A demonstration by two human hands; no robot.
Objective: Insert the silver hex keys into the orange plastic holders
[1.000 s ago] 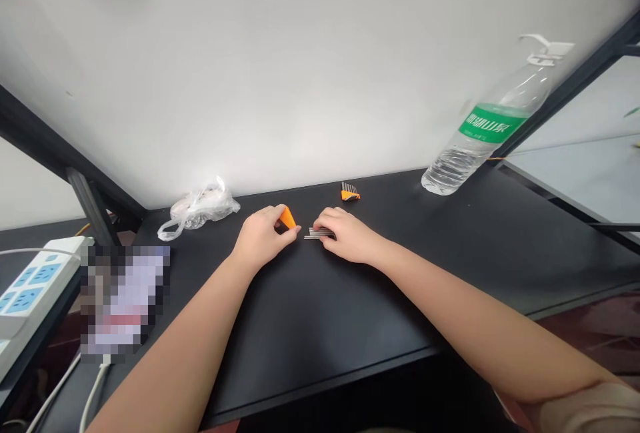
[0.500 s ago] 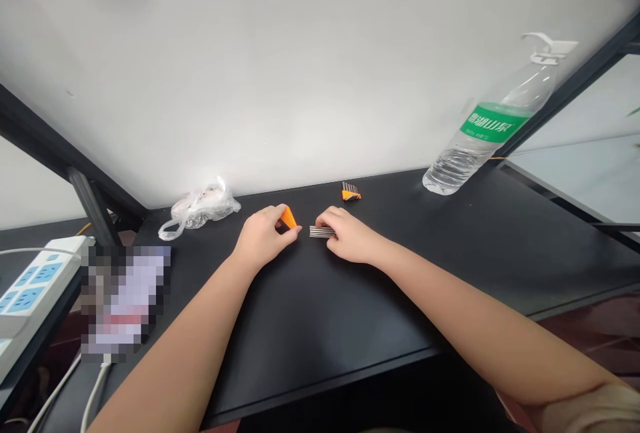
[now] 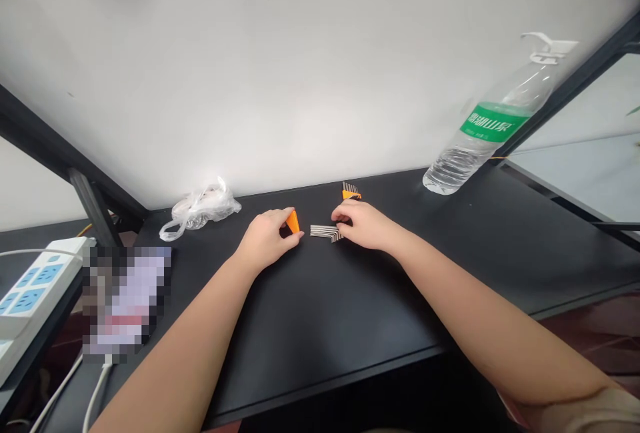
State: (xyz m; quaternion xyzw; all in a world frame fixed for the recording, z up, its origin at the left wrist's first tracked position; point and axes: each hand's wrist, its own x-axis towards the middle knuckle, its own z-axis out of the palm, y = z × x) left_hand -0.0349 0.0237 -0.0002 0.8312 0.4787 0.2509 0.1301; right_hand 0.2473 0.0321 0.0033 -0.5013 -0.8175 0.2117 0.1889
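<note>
Rods point(image 3: 323, 231) of grey metal lie side by side on the counter point(image 3: 300, 333), as the head view shows, between the two hands. Their long axis runs left to right, the straight ends pointing at the left hand point(image 3: 263, 236), the short bent ends turned toward the person. The right hand point(image 3: 369, 225) is nearer, right at the bent ends; a small gap parts the straight ends from the left fingertips. The left grip is pinched on an orange piece point(image 3: 293, 221), thumb below and fingers above. The right grip is loosely curled, and I cannot tell whether it clasps any rod.

The rods are slim and L-shaped, with a dull sheen; the orange piece looks like smooth plastic, wedge-like. Just beyond the right fingers stands an orange holder point(image 3: 352, 195) with dark prongs in a row. The counter is matte black. Farther off are a crinkled, translucent bag point(image 3: 205, 205) and a clear, ribbed bottle point(image 3: 453, 165) with a green label.
</note>
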